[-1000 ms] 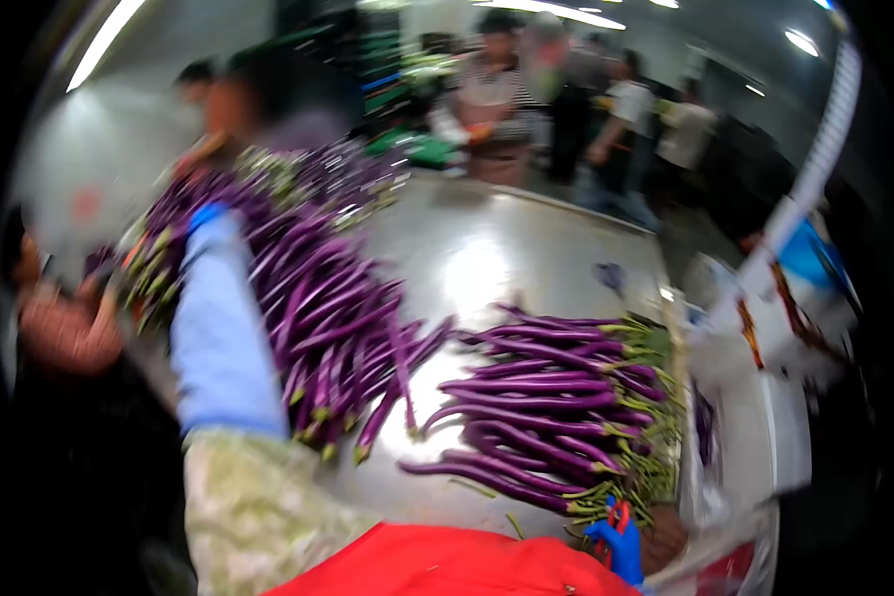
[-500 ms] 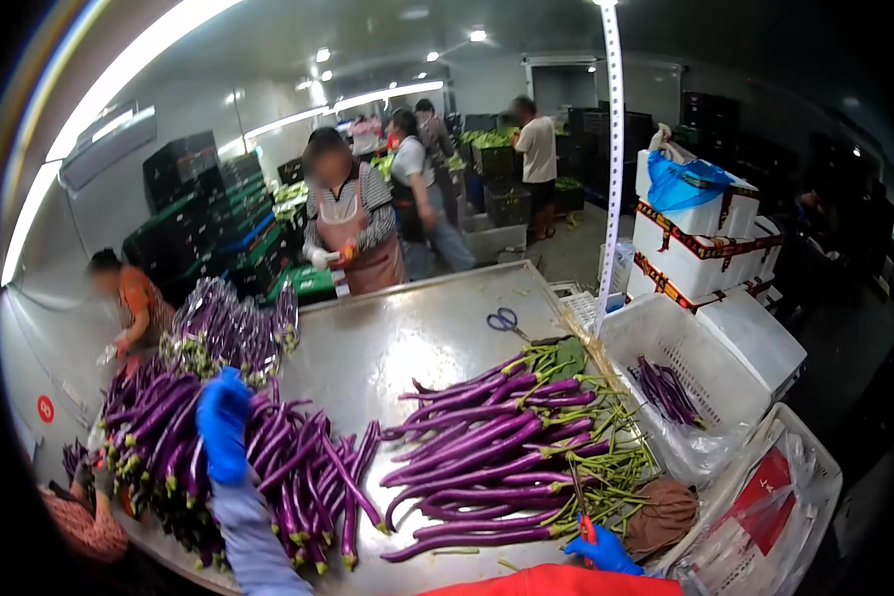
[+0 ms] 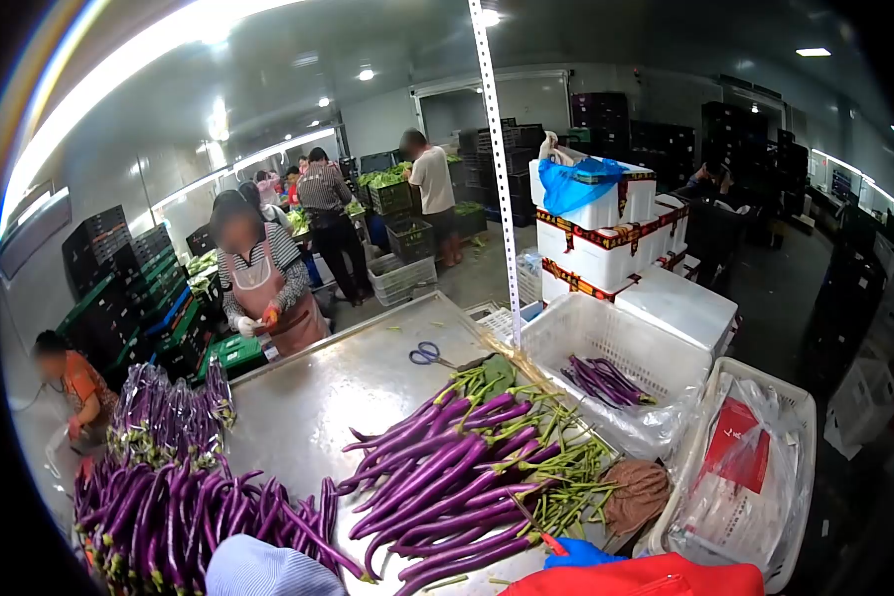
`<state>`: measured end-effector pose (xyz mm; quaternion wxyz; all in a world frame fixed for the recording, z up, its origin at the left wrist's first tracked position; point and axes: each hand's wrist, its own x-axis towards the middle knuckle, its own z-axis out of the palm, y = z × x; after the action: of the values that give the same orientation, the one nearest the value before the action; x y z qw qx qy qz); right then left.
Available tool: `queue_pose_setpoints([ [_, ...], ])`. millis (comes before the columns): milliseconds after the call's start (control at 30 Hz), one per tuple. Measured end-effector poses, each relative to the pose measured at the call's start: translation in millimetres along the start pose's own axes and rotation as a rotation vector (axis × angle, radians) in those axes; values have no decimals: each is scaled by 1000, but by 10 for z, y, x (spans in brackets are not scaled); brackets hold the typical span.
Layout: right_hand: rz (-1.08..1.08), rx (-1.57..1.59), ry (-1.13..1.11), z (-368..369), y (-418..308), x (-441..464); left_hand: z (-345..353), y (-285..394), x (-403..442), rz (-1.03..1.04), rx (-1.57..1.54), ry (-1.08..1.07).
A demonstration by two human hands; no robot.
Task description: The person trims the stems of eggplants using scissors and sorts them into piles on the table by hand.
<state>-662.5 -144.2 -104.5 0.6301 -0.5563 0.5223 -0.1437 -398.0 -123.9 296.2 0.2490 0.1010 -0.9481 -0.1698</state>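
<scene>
My right hand (image 3: 580, 554), in a blue glove, shows at the bottom edge, partly covered by my red sleeve. It is closed on a pair of red-handled scissors (image 3: 554, 543), whose thin blade lies over the stems of long purple eggplants (image 3: 447, 487) spread on the metal table (image 3: 313, 402). Of my left arm only a striped sleeve (image 3: 268, 568) is visible at the bottom. The left hand itself is out of sight. That sleeve is beside a large heap of eggplants (image 3: 169, 517), with bagged eggplants (image 3: 164, 412) behind it.
Dark-handled scissors (image 3: 429, 354) lie on the table. A brown cloth (image 3: 634, 497) is beside the stems. At right are a white crate (image 3: 616, 333) with a few eggplants and another crate (image 3: 810, 447) with plastic bags. Across the table stands a person in a pink apron (image 3: 258, 283).
The view has swung to the right. My left hand, which was raised over the eggplant heap, has dropped out of sight, leaving the sleeve. The right hand still holds the scissors.
</scene>
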Motion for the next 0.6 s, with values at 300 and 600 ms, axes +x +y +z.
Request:
queue_pose_setpoints([
  [300,28,381,-169,45,-12,60,-143,-53,-98,24,-121,10],
  [600,112,299,-76,9,-69,58,-253,-17,-244,22,-170,6],
])
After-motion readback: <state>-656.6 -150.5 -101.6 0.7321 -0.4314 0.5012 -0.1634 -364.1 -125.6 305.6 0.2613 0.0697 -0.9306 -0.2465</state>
